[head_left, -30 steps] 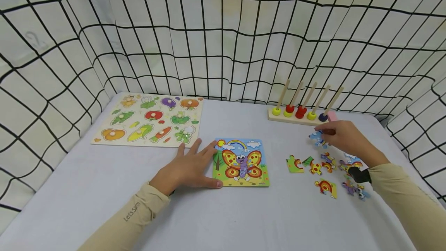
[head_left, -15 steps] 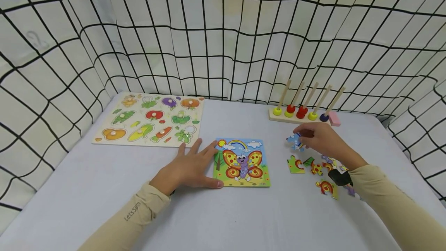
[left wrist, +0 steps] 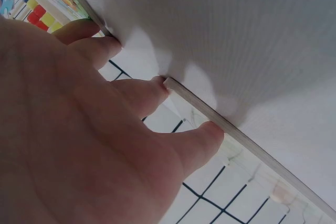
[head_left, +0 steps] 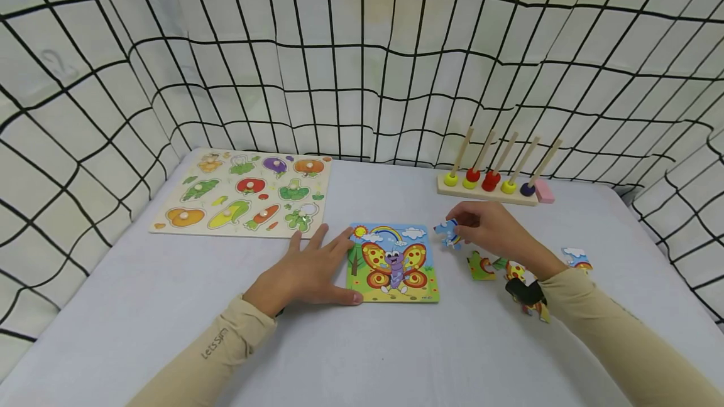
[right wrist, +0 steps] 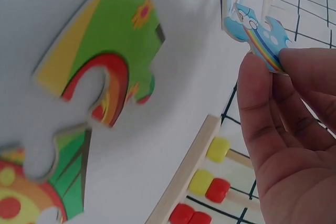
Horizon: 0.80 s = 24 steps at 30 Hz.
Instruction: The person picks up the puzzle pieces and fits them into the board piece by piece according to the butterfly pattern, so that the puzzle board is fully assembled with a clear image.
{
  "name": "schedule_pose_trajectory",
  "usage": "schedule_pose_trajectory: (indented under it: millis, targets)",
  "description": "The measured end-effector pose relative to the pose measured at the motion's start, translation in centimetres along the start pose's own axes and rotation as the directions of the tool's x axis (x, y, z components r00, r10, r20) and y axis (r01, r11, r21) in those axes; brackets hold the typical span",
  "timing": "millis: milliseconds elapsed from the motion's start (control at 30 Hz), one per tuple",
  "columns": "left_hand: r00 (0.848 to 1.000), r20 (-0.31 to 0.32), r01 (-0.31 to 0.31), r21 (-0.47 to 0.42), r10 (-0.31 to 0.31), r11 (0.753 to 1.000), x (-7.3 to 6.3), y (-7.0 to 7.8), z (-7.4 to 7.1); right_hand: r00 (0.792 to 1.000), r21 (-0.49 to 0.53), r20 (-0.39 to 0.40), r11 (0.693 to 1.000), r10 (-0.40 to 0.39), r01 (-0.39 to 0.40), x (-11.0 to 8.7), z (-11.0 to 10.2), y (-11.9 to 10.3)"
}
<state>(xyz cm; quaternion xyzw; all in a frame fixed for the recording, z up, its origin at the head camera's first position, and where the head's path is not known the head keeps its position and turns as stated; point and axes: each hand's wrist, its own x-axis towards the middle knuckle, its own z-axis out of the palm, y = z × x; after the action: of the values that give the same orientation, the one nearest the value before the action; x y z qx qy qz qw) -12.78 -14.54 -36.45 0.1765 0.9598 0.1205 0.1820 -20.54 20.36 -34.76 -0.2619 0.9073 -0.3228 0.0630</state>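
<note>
Between the thumb and fingers of my right hand [head_left: 492,228] is a blue jigsaw piece [head_left: 448,233] with a rainbow on it. The right wrist view shows the piece [right wrist: 265,40] tilted and pinched at one end. It is just right of a square butterfly puzzle board [head_left: 393,265], near its upper right corner. My left hand [head_left: 302,275] lies spread on the table, thumb and index fingertips at the board's left edge. Loose pieces lie under the right forearm, among them a green one [head_left: 481,267] and a rainbow one [head_left: 577,258]; some are partly hidden.
A vegetable puzzle board [head_left: 315,183] lies at the back left, close to my left fingertips. At the back right stands a wooden bead stacker [head_left: 486,193] with upright pegs, a pink block [head_left: 544,191] beside it. Black netting over white cloth walls the table's back and sides.
My right hand has carried the blue piece leftward from beside the pink block to next to the butterfly board. The left hand has stayed in place.
</note>
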Motion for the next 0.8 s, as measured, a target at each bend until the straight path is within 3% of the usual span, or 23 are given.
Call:
schedule_pose_trajectory:
  millis: [800]
  targets:
    - [1.000,-0.009,0.001,-0.001,-0.001,1.000,-0.1,0.0,0.1,0.999,0.132,0.037,0.991,-0.038,0.033,3.7,2.8,-2.9]
